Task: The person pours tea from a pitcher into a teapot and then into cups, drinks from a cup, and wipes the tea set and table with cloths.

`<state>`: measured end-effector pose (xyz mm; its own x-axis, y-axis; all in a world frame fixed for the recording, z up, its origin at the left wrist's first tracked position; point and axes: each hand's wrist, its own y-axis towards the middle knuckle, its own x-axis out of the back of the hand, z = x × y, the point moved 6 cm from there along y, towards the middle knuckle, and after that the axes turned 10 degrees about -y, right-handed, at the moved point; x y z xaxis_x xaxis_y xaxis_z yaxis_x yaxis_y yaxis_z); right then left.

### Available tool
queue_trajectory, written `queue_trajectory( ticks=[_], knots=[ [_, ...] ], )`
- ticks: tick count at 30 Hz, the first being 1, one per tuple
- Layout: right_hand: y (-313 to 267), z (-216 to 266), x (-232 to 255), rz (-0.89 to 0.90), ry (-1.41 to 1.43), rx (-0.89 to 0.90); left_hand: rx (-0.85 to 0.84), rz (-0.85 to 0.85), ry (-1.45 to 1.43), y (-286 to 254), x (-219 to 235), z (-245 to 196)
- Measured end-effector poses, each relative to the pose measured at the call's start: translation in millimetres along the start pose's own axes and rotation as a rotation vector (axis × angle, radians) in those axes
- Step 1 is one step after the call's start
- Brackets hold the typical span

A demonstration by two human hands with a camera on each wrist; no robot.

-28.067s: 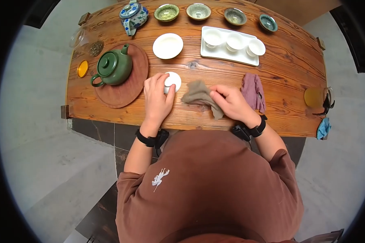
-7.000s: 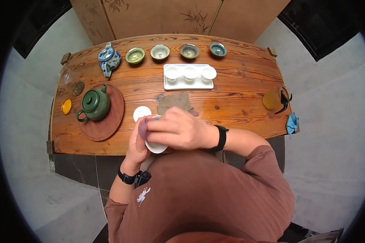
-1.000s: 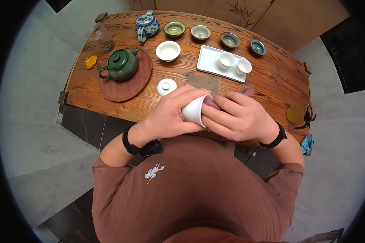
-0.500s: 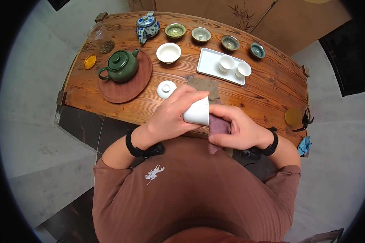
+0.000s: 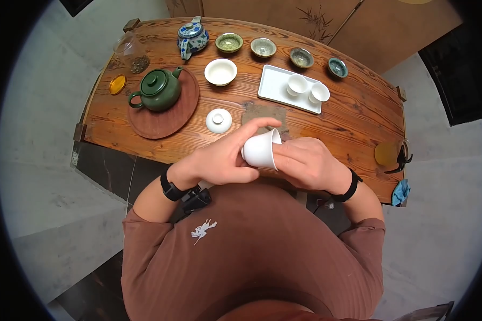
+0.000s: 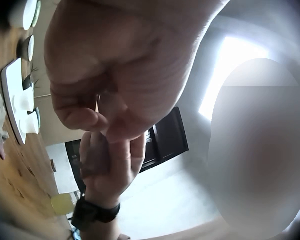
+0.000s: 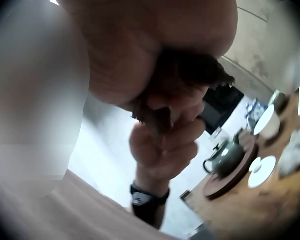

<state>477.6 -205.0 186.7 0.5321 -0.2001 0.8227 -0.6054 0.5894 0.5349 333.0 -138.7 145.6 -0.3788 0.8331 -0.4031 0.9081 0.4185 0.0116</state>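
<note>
Above the table's front edge, my left hand [image 5: 225, 160] holds a white teacup [image 5: 260, 150] on its side, thumb and forefinger round it, its mouth facing right. The fingers of my right hand [image 5: 308, 163] reach into that mouth. In the right wrist view a cloth [image 7: 205, 70] shows dark and frayed in the right hand's grip; the head view hides it. Behind the hands lie a grey-brown cloth [image 5: 263, 115] spread flat and a white lid [image 5: 218, 121]. Farther back stands a white bowl [image 5: 220, 72]. Two more white cups [image 5: 296, 84] sit on a white tray [image 5: 273, 91].
A green teapot [image 5: 160, 91] stands on a round wooden board [image 5: 166, 125] at left. Along the back are a blue-and-white teapot [image 5: 193, 38] and several small glazed bowls [image 5: 263, 48]. At right are a glass jug [image 5: 385, 154] of amber liquid and a blue cloth [image 5: 400, 192].
The purple cloth hung below my right hand half a second ago; now those fingers are inside the cup. Since earlier, one cup has left the tray, and the white bowl is back on the table.
</note>
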Motion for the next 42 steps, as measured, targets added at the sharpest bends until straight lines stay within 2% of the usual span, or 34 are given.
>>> queue_trajectory(
  ticks=[1, 2, 3, 5, 8, 9, 10, 11, 13, 14, 16, 17, 19, 20, 21, 22, 24, 26, 28, 29, 32, 35, 38, 39, 42],
  knots=[
    [-2.3, 0.7, -0.3, 0.009, -0.04, 0.006, 0.045, 0.031, -0.162, -1.0, -0.9, 2.6],
    [-4.5, 1.6, -1.5, 0.018, -0.08, 0.012, 0.104, -0.019, -0.142, -0.8, 2.7, 7.0],
    [-5.5, -1.6, -5.8, 0.02, -0.004, -0.056, 0.163, -0.068, -0.122, -0.5, 6.5, 11.9],
    [-6.8, -6.8, -16.3, 0.02, 0.147, -0.194, 0.095, -0.141, 0.043, 2.1, 11.9, 16.9],
    [-22.7, -11.3, -29.6, 0.17, 1.038, -0.917, -0.253, -0.177, 0.476, 8.7, 13.0, 19.6],
    [-24.0, -9.5, -29.2, 0.135, 1.286, -0.989, -0.339, -0.168, 0.614, 8.4, 12.2, 18.4],
    [-28.6, -13.9, -34.2, 0.063, 1.371, -0.974, -0.423, -0.158, 0.75, 6.9, 9.4, 16.2],
    [-34.8, -20.8, -44.0, -0.011, 1.454, -0.956, -0.427, -0.138, 0.8, 6.1, 6.3, 13.4],
    [-38.6, -25.8, -50.4, -0.135, 1.468, -0.939, -0.509, -0.13, 0.861, 7.6, 5.1, 12.4],
    [-40.3, -23.3, -48.6, -0.136, 1.411, -0.96, -0.55, -0.126, 0.891, 7.7, 3.9, 11.9],
    [-41.6, -17.9, -42.7, -0.136, 1.297, -0.996, -0.351, -0.178, 0.685, 12.4, 10.9, 17.7],
    [-38.2, -19.1, -36.2, -0.103, 1.0, -0.798, -0.253, -0.204, 0.584, 13.7, 13.8, 20.1],
    [-32.8, -14.6, -30.7, -0.038, 0.407, -0.395, -0.135, -0.083, 0.345, 12.8, 9.0, 20.9],
    [-29.3, -12.7, -27.2, -0.08, 0.312, -0.274, -0.075, -0.023, 0.226, 11.5, 7.6, 22.2],
    [-24.5, -10.0, -24.0, -0.122, 0.217, -0.156, -0.121, 0.021, 0.17, 9.9, 11.3, 25.2],
    [-22.0, -5.8, -20.9, -0.164, 0.12, -0.04, -0.077, 0.02, -0.037, 9.6, 11.5, 24.9],
    [-22.1, -2.3, -14.5, -0.159, -0.063, 0.039, 0.017, 0.018, -0.449, 8.1, 6.5, 24.0],
    [-12.4, 5.7, 0.3, -0.118, -0.219, 0.096, 0.051, 0.027, -0.472, 8.8, 9.4, 40.0],
    [-9.9, 5.9, -1.7, -0.109, -0.273, 0.078, 0.129, 0.1, -0.507, 7.5, 15.0, 49.4],
    [-8.3, 6.0, -3.5, -0.103, -0.299, 0.071, 0.115, 0.072, -0.465, 8.3, 18.7, 49.2],
    [-12.3, -2.2, -16.3, -0.104, -0.215, -0.049, 0.057, -0.035, -0.279, 9.6, 26.0, 46.5],
    [-22.0, -9.4, -29.4, -0.101, 0.226, -0.416, -0.098, -0.153, -0.038, 13.7, 23.4, 36.9],
    [-33.4, -14.8, -39.8, -0.022, 0.889, -0.883, -0.196, -0.196, 0.114, 15.5, 24.5, 33.4],
    [-27.7, -9.9, -35.0, -0.058, 1.229, -0.953, -0.235, -0.187, 0.262, 14.8, 23.4, 30.1],
    [-39.7, -25.1, -41.7, -0.218, 1.377, -0.878, -0.381, -0.161, 0.655, 13.4, 18.1, 20.1]
  ],
)
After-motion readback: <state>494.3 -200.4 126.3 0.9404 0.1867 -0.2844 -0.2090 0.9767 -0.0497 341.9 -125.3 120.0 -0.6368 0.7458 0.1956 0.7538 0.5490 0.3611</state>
